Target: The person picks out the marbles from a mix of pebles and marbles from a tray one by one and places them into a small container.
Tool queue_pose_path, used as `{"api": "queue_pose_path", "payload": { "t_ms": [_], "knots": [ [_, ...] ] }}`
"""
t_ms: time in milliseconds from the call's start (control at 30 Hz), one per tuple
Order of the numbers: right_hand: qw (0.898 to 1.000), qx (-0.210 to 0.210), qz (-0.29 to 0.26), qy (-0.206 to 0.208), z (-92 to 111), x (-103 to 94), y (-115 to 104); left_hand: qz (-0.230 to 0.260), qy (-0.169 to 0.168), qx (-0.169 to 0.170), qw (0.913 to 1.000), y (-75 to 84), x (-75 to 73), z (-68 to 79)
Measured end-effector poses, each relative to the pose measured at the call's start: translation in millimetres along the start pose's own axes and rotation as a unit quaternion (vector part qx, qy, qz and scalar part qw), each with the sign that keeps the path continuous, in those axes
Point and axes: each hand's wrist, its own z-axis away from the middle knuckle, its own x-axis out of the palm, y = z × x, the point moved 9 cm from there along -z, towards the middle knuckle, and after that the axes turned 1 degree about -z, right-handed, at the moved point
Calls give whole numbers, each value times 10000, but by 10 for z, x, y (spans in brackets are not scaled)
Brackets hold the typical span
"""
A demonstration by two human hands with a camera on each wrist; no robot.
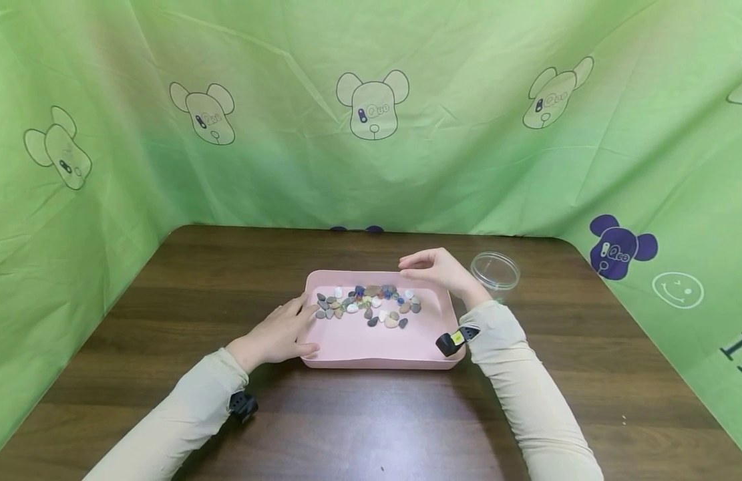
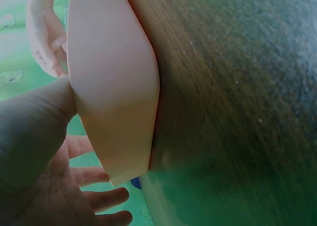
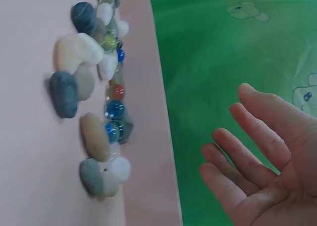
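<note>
A shallow pink tray (image 1: 358, 344) holds several smooth pebbles (image 1: 391, 322) and glass marbles (image 1: 360, 291), mostly in a loose band across its far half. My left hand (image 1: 277, 333) rests at the tray's left side, its fingers extended over the rim and the thumb by the near left corner. In the left wrist view, the tray wall (image 2: 116, 72) hides part of that thumb. Over the far right rim hovers my right hand (image 1: 438, 270), fingers loosely bent. The right wrist view shows its fingers apart with nothing between them, beside grey, white and tan pebbles (image 3: 94, 137).
Behind my right wrist stands a clear round container (image 1: 495, 270), partly covered by the forearm. All this is on a dark wooden table (image 1: 238, 267). A green printed cloth (image 1: 286, 167) hangs behind and along the sides. Small white specks (image 1: 624, 420) lie at the right.
</note>
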Motion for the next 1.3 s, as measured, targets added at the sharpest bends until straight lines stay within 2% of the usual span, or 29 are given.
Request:
{"api": "queue_pose_path", "payload": {
  "t_ms": [400,767,1300],
  "knots": [
    [9994,235,48,-264,-19,140,137,-48,125,98,9999,21,-38,10],
    [9974,76,592,-400,-26,220,167,-55,140,130,9998,24,-44,13],
    [9951,161,866,-444,-37,287,287,25,44,5,10000,5,-25,7]
  ]
}}
